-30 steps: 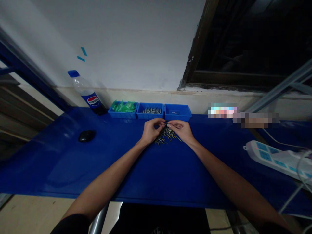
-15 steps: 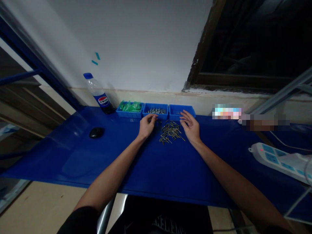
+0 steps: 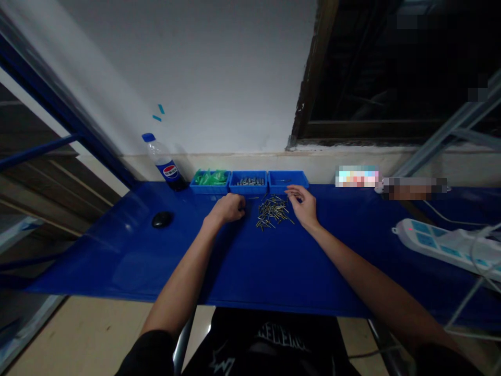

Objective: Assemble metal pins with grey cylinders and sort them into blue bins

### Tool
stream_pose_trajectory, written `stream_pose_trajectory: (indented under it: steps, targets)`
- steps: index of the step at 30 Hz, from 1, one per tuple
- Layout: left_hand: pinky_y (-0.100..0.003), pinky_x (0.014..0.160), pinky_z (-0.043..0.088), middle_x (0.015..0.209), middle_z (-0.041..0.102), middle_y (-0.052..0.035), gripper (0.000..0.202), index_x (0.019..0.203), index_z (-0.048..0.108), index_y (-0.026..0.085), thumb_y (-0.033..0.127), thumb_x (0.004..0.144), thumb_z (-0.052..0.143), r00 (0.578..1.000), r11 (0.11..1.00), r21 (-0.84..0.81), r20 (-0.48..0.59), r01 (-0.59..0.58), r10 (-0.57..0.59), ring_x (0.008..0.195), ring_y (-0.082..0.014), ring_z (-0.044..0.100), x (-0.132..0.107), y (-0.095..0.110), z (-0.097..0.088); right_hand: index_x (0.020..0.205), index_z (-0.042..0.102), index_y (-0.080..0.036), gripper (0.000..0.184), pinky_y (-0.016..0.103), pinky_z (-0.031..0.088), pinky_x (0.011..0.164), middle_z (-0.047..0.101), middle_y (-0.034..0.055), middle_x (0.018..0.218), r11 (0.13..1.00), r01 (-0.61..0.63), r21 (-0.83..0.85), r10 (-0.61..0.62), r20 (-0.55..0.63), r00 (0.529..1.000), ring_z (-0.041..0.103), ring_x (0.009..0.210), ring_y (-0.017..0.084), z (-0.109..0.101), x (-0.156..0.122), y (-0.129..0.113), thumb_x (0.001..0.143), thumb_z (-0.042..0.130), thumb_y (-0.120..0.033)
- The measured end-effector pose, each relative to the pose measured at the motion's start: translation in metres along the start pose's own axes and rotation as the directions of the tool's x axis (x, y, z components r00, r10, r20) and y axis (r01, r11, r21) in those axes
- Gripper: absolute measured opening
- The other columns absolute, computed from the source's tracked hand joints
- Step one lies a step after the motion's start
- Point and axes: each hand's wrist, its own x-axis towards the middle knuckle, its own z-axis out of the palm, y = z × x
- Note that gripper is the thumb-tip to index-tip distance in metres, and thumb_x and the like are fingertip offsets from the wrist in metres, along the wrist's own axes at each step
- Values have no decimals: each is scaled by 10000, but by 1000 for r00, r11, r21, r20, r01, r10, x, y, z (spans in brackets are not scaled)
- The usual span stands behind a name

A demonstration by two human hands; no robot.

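Observation:
A loose pile of small metal pins point(image 3: 273, 211) lies on the blue table point(image 3: 250, 266), just in front of three blue trays. My left hand point(image 3: 229, 208) rests on the table left of the pile, its fingers curled into a fist; what it holds, if anything, is hidden. My right hand point(image 3: 304, 204) lies right of the pile with fingers loosely stretched toward it, just below the right tray point(image 3: 297, 181), which holds very little. The middle tray point(image 3: 248, 188) contains grey metal parts. The left tray point(image 3: 210, 188) contains green plastic pieces.
A cola bottle point(image 3: 164, 164) stands at the back left by the wall. A black mouse point(image 3: 162, 219) lies left of my hands. A white power strip point(image 3: 442, 243) with cables sits at the right. Metal shelf frames flank both sides.
My hands, joined over the pile one second ago, have separated. The left hand has drawn back to the left and curled shut; the right has moved to the right of the pile.

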Motion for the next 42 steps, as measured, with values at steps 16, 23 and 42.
stream_pose_trajectory:
  steps: [16,23,42]
  targets:
    - [-230,633,492,801,761,-32,324,993,763,173,35,735,624,986,963,-214,-19,-164,163,709,-169,703,8,-7,8,1064,735,-187,263,396,578,862,813,100,966,1000,-9,11,8,31,999,772,893,250,1,1,5,892,615,-346]
    - [-289,814,588,907,761,-64,233,1065,748,157,130,862,636,925,820,-486,-358,-303,129,816,-170,725,19,8,30,1099,746,-200,269,359,556,819,817,64,923,999,25,-33,-21,112,994,762,861,230,1,0,1,915,625,-354]
    - [-302,797,612,933,769,-56,216,1075,750,170,203,862,761,815,706,-507,-552,-495,175,808,-169,730,24,31,54,897,831,-205,362,398,603,827,818,82,864,923,-270,274,160,365,917,761,787,233,16,-1,-6,675,901,-482]
